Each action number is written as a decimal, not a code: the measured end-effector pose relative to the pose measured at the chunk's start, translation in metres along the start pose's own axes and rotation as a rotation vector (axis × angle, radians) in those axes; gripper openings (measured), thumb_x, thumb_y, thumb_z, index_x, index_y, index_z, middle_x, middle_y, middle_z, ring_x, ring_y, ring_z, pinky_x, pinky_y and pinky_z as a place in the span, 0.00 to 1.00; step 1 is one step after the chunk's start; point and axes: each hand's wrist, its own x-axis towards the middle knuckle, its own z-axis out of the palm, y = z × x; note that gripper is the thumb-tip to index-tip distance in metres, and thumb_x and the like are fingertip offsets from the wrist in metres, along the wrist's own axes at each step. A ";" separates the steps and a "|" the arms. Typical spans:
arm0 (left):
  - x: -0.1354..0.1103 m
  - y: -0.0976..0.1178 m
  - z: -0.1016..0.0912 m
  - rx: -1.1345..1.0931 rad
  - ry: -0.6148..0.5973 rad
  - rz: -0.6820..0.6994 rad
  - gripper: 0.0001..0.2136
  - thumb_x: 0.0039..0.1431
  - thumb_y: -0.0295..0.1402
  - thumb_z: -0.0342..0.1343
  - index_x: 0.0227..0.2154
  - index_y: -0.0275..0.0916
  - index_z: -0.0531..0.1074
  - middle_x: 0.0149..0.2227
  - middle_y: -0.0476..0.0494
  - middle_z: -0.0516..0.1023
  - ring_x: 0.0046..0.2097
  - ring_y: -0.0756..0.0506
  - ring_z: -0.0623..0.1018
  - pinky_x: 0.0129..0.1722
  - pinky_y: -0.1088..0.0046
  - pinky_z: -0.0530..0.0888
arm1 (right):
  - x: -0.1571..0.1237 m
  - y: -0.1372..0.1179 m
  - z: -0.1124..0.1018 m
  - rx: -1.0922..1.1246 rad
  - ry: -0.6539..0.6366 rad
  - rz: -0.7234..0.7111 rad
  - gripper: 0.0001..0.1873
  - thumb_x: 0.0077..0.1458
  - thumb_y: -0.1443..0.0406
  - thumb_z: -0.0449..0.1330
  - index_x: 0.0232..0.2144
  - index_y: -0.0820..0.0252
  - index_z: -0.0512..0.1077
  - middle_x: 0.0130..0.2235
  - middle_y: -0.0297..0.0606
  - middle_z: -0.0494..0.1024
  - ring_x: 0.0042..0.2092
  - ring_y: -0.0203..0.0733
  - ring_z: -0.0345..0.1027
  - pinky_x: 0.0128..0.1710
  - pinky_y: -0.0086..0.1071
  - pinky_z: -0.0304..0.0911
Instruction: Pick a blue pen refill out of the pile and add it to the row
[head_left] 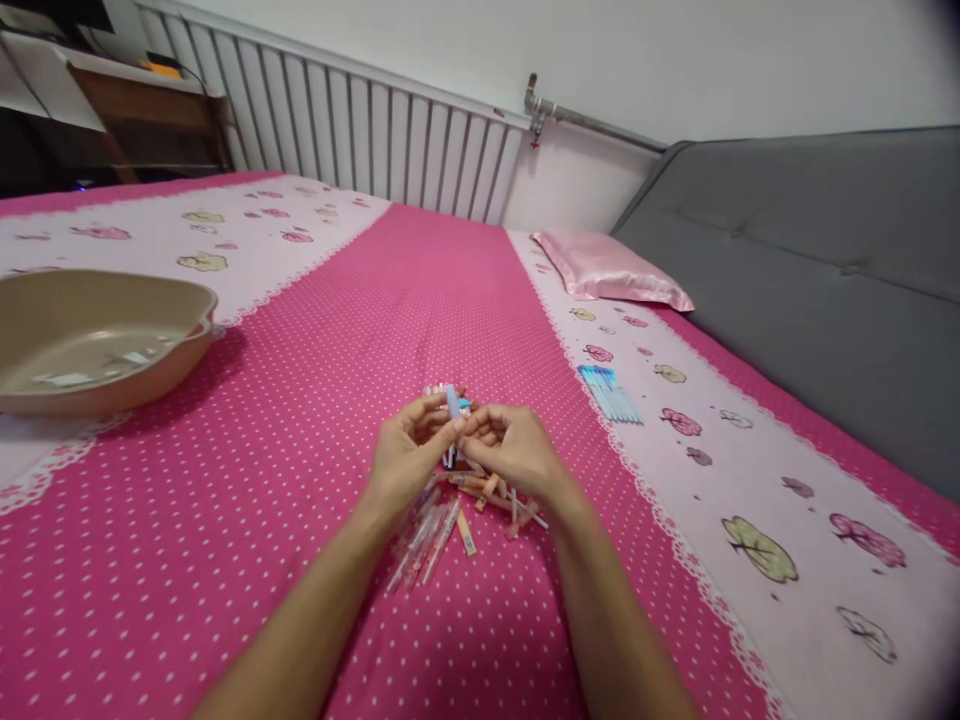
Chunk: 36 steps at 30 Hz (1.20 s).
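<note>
Covering most of the view, the bed (pixel 420 300) carries a pink, white-dotted spread with pale flowered bands down both sides. A grey padded panel (pixel 810 260) runs along its right edge, and a white ribbed radiator (pixel 360 130) stands against the wall at the far end. A beige basin (pixel 135 385) sits on the bed well to your left, with a few small pale items lying in it, too small to identify. A pink satin pillow (pixel 607 268) lies at the far right, against the panel.

Your left hand (pixel 405 460) and your right hand (pixel 514 450) meet at the middle of the bed, fingers curled and fingertips touching. A loose pile of pens (pixel 450 520) lies on the spread directly beneath and just in front of both hands, with clear and orange barrels crossing one another. A neat bundle of blue pens (pixel 609 392) lies apart on the right-hand pale band.

Both hands pinch one pen (pixel 452 402), held roughly upright above the pile, its light blue end showing above your fingertips. Its lower part is hidden behind your fingers.
</note>
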 end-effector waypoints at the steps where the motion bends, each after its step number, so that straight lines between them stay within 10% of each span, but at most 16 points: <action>1: -0.001 0.000 0.000 0.001 0.008 0.005 0.20 0.43 0.38 0.67 0.40 0.36 0.74 0.37 0.41 0.80 0.38 0.44 0.79 0.38 0.70 0.75 | -0.003 -0.003 -0.005 -0.037 -0.039 0.000 0.08 0.46 0.63 0.62 0.29 0.62 0.72 0.28 0.36 0.76 0.27 0.36 0.69 0.27 0.29 0.63; 9: -0.002 -0.003 -0.003 0.144 0.077 0.082 0.16 0.47 0.37 0.64 0.40 0.36 0.75 0.38 0.41 0.79 0.37 0.45 0.78 0.37 0.70 0.74 | -0.023 -0.008 -0.055 -0.655 0.016 0.183 0.07 0.50 0.70 0.59 0.32 0.56 0.76 0.29 0.35 0.78 0.31 0.40 0.71 0.29 0.30 0.59; 18: -0.002 -0.001 -0.007 0.214 0.120 0.089 0.15 0.48 0.37 0.63 0.39 0.35 0.75 0.35 0.43 0.79 0.34 0.47 0.77 0.35 0.72 0.72 | -0.003 0.009 -0.034 -0.810 -0.391 0.288 0.07 0.44 0.72 0.61 0.28 0.58 0.75 0.29 0.33 0.76 0.30 0.36 0.67 0.24 0.25 0.51; 25: -0.001 -0.006 -0.009 0.265 0.113 0.080 0.15 0.50 0.36 0.62 0.40 0.35 0.74 0.35 0.43 0.78 0.35 0.47 0.76 0.36 0.71 0.72 | 0.000 0.010 -0.033 -0.810 -0.404 0.302 0.07 0.44 0.71 0.60 0.28 0.58 0.75 0.28 0.33 0.74 0.29 0.35 0.64 0.24 0.26 0.50; 30: -0.002 -0.008 -0.009 0.363 0.102 0.114 0.13 0.52 0.35 0.59 0.40 0.35 0.74 0.35 0.43 0.78 0.34 0.46 0.75 0.35 0.70 0.71 | -0.007 0.002 -0.041 -0.637 -0.296 0.168 0.05 0.49 0.71 0.58 0.29 0.60 0.73 0.27 0.33 0.71 0.28 0.34 0.61 0.25 0.26 0.51; 36: -0.005 -0.001 -0.008 0.561 0.104 0.219 0.10 0.55 0.32 0.56 0.39 0.37 0.75 0.34 0.45 0.78 0.35 0.47 0.75 0.37 0.69 0.70 | -0.009 -0.002 -0.039 0.239 -0.219 -0.048 0.12 0.53 0.65 0.59 0.42 0.59 0.70 0.39 0.37 0.74 0.39 0.37 0.68 0.38 0.31 0.63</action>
